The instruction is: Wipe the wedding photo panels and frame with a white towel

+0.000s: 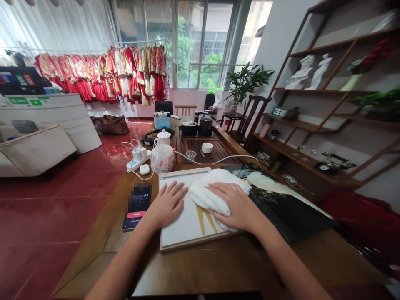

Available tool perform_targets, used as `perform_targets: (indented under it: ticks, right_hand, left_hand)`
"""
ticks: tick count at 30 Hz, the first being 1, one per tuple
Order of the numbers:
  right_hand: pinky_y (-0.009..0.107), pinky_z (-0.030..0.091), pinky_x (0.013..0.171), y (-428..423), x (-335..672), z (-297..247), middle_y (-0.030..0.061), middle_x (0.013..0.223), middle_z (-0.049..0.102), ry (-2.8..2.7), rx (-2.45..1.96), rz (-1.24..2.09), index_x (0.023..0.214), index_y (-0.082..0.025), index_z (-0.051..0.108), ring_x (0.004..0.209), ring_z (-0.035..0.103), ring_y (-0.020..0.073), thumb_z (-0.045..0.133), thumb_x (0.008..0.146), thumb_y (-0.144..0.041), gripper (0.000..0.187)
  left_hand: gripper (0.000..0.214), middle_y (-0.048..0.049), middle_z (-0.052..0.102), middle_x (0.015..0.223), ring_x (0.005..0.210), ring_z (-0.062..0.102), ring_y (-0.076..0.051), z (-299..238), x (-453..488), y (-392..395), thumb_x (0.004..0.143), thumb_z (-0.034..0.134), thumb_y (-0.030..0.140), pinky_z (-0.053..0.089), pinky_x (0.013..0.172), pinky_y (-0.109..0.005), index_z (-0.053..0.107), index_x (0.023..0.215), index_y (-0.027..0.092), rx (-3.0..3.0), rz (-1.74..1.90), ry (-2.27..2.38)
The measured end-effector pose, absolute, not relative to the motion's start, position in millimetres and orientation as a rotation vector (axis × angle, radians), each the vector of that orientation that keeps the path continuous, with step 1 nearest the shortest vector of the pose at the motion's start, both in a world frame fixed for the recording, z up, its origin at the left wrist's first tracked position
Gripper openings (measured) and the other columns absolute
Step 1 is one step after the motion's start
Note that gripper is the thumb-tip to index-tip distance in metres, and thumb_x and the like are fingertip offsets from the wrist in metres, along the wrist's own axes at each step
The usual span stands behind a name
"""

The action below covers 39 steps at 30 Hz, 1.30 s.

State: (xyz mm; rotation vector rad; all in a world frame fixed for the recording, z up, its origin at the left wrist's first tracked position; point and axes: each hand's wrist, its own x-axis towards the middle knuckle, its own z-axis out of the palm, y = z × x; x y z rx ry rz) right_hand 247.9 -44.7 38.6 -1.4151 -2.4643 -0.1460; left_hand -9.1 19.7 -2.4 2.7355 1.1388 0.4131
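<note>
My left hand lies flat, fingers spread, on the left part of a white picture in a light wooden frame. Bunched on the picture's right side is a white towel. My right hand presses down on this towel, its fingers curved over the folds. Two gold-coloured strips of the picture show below the cloth; the rest of that area is hidden under it. A dark picture panel lies to the right of the frame, partly touched by the towel.
A phone lies left of the frame on the wooden table. Behind stand a power strip, a pink-white container, a lidded white cup and a tea tray with a white bowl. A white cable crosses behind the frame.
</note>
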Motion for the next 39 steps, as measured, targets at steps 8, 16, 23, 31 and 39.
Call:
perform_targets:
  ticks: [8,16,23,31,39]
  right_hand:
    - [0.049,0.027,0.101,-62.4,231.2,38.7,0.0105,0.136,0.051,-2.543,-1.375,-0.073,0.138,-0.022,0.042,0.123,0.043,0.0307,0.057,0.073,-0.035,0.067]
    - [0.047,0.032,0.097,-40.5,250.0,32.9,0.0112,0.132,0.054,-2.385,-1.484,-0.197,0.132,-0.021,0.048,0.119,0.048,0.0300,0.057,0.074,-0.037,0.061]
    - [0.049,0.026,0.103,-50.2,239.2,36.4,0.0072,0.135,0.053,-2.511,-1.347,-0.106,0.137,-0.025,0.044,0.125,0.044,0.0292,0.057,0.072,-0.035,0.067]
    - [0.050,0.028,0.102,-40.1,252.5,33.9,0.0090,0.136,0.053,-2.405,-1.511,-0.176,0.133,-0.022,0.048,0.124,0.045,0.0297,0.056,0.075,-0.035,0.060]
    - [0.050,0.021,0.106,-57.3,234.2,36.9,0.0055,0.139,0.050,-2.598,-1.303,-0.050,0.138,-0.027,0.042,0.128,0.041,0.0290,0.057,0.073,-0.037,0.068]
  left_hand:
    - [0.046,-0.0023,0.039,0.147,0.136,0.033,-0.020,4.6,-12.9,21.8,0.093,0.040,0.028,0.022,0.114,-0.042,0.041,0.139,0.027,2.776,0.482,1.094]
    - [0.041,-0.0057,0.046,0.139,0.128,0.042,-0.023,4.4,-11.6,18.4,0.094,0.040,0.032,0.032,0.109,-0.041,0.045,0.135,0.027,2.773,0.537,1.162]
    - [0.041,-0.0051,0.045,0.140,0.130,0.039,-0.023,4.7,-12.4,18.3,0.093,0.041,0.032,0.030,0.109,-0.041,0.044,0.134,0.027,2.777,0.512,1.166]
    - [0.041,-0.0042,0.045,0.140,0.129,0.040,-0.023,4.8,-12.4,18.7,0.094,0.039,0.031,0.031,0.109,-0.041,0.044,0.134,0.028,2.776,0.521,1.164]
    - [0.043,-0.0054,0.044,0.141,0.131,0.038,-0.024,5.1,-12.5,17.8,0.092,0.043,0.031,0.030,0.109,-0.041,0.044,0.135,0.026,2.786,0.488,1.153]
